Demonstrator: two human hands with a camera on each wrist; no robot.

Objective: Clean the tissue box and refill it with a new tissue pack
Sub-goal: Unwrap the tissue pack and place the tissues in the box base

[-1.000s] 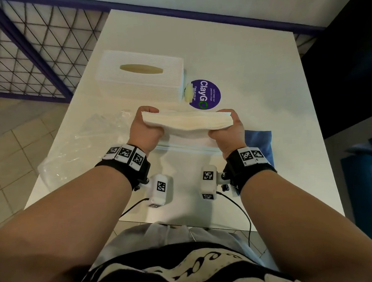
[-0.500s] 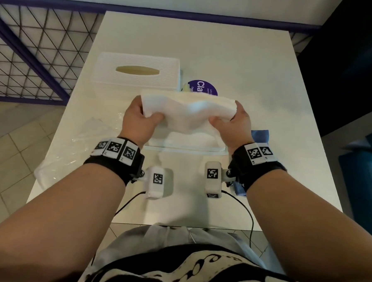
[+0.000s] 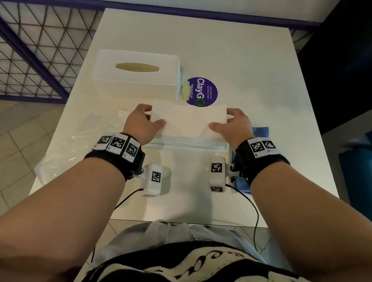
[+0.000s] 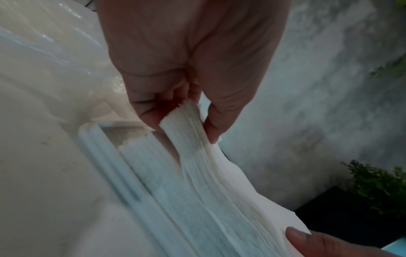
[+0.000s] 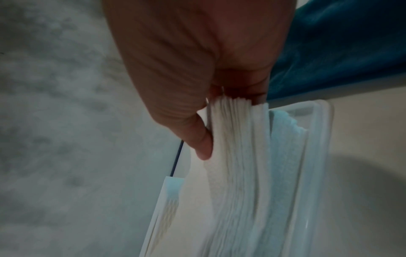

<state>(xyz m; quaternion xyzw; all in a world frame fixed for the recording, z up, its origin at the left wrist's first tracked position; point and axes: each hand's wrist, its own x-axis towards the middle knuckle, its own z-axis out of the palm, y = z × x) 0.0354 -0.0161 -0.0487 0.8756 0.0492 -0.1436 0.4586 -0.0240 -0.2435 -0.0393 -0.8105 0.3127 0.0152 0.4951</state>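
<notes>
A white stack of tissues (image 3: pixel 188 121) lies flat between my hands, just above the shallow white base tray (image 3: pixel 187 146) of the tissue box. My left hand (image 3: pixel 144 121) pinches the stack's left end, thumb on top and fingers beneath. At the other end, my right hand (image 3: pixel 233 124) grips it the same way. The left wrist view shows the stack (image 4: pixel 208 182) fanned over the tray rim (image 4: pixel 105 144). In the right wrist view the thumb presses the stack (image 5: pixel 237 156) beside the tray corner (image 5: pixel 316 139). The woven white box cover (image 3: pixel 136 74) stands behind, slot upward.
A crumpled clear plastic wrapper (image 3: pixel 73 142) lies at the table's left edge. A blue cloth (image 3: pixel 260 132) sits under my right wrist. A purple round sticker (image 3: pixel 204 91) and a small pale object (image 3: pixel 185 91) lie right of the cover. A mesh fence runs along the left.
The tissue stack was held up edge-on, then turned flat and came down toward the base tray. Both hands kept their hold on its ends.
</notes>
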